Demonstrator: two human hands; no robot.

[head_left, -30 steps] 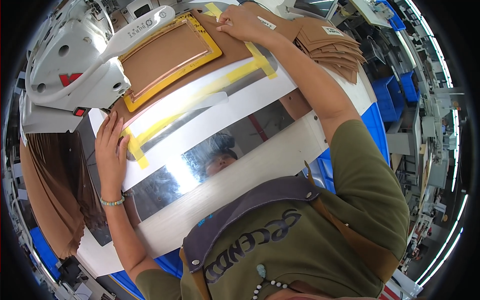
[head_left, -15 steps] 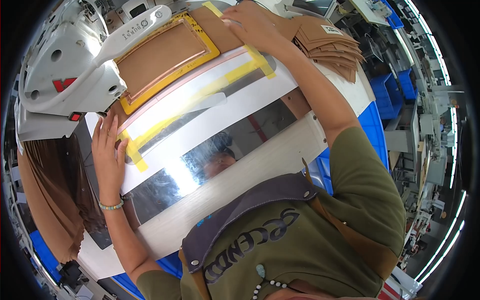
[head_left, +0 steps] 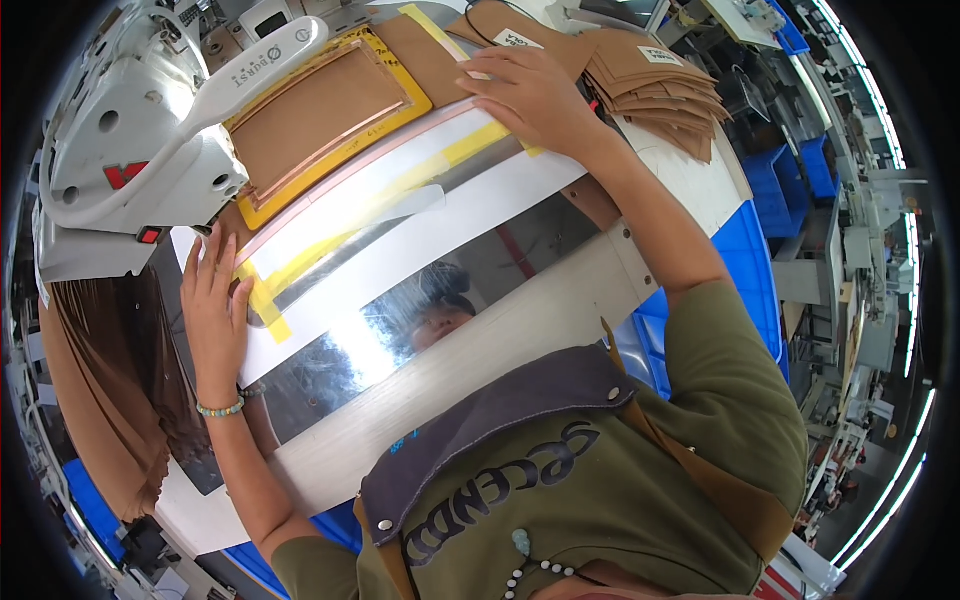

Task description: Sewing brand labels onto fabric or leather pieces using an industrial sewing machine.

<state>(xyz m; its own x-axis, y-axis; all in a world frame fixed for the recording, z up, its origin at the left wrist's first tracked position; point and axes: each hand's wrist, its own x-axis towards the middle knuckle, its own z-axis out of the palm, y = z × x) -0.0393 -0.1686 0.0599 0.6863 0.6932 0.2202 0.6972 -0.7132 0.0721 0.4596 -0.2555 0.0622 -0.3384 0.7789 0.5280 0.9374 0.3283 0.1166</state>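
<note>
My left hand point(head_left: 213, 305) lies with fingers stretched out at the left end of a taped white sheet point(head_left: 330, 245), its fingertips at the edge of a brown panel point(head_left: 415, 55). At the far right corner of that sheet, my right hand point(head_left: 530, 105) rests with fingers extended, touching the panel beside a yellow tape strip point(head_left: 432, 30). Neither hand grips anything that I can see. Between and beyond them, a yellow frame point(head_left: 405, 80) with a copper-coloured inner edge sits on the brown panel. The white arm of a sewing machine point(head_left: 150, 150) overhangs the frame's left part.
Fanned brown pieces point(head_left: 650, 95) with a white label lie at the right. Brown pleated material point(head_left: 105, 390) hangs at the left. A shiny metal plate point(head_left: 400, 320) spans the near work surface. Blue bins point(head_left: 745, 280) stand below the table's right edge.
My right hand has drawn slightly nearer and right, uncovering a white label on a brown piece behind it. My left hand stays in nearly the same place.
</note>
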